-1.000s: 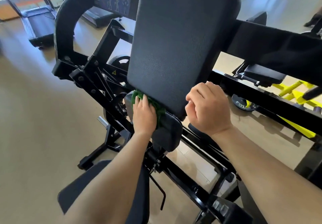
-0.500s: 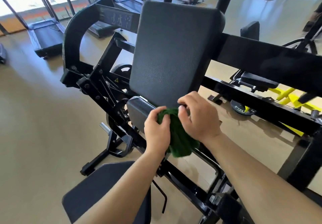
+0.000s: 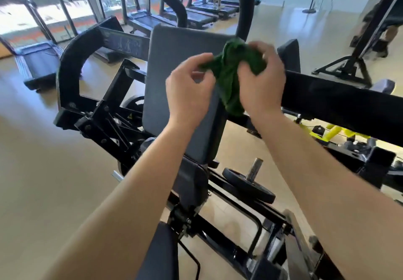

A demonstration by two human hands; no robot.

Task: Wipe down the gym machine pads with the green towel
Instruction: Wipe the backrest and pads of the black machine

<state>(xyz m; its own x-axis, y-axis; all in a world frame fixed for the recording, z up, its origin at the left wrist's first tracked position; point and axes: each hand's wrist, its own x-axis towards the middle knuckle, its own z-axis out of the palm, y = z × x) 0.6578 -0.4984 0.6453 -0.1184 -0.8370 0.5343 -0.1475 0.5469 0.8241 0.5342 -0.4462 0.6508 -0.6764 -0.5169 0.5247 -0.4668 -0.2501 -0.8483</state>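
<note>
- Tan glossy floor (image 3: 43, 181) under everything, bright with window light at the far left
- Black steel machine frame (image 3: 338, 103) across the middle of the view, with a thick bar running off to the right and a curved arm on the left
- Row of dark treadmills (image 3: 192, 18) along the windows at the back, well apart from the machine
- Tall dark grey upright pad (image 3: 174, 61) at the centre of the frame, tilted slightly, partly hidden behind both hands
- Dark seat pad (image 3: 159, 253) at the bottom edge, between the two forearms
- Small dark grey lower pad (image 3: 193, 183) just beneath the upright pad
- Black round weight plate (image 3: 248, 185) on a metal peg, lying flat to the right of the lower pad
- Right hand (image 3: 261, 83) raised in front of the upright pad's top right corner, fingers curled tight round the bunched cloth
- Left hand (image 3: 187, 92) just beside it, fingers bent, thumb and forefinger pinching one loose edge
- Crumpled green towel (image 3: 231, 77) held up between the two hands, in front of the upright pad, tail hanging down; contact with the pad not clear
</note>
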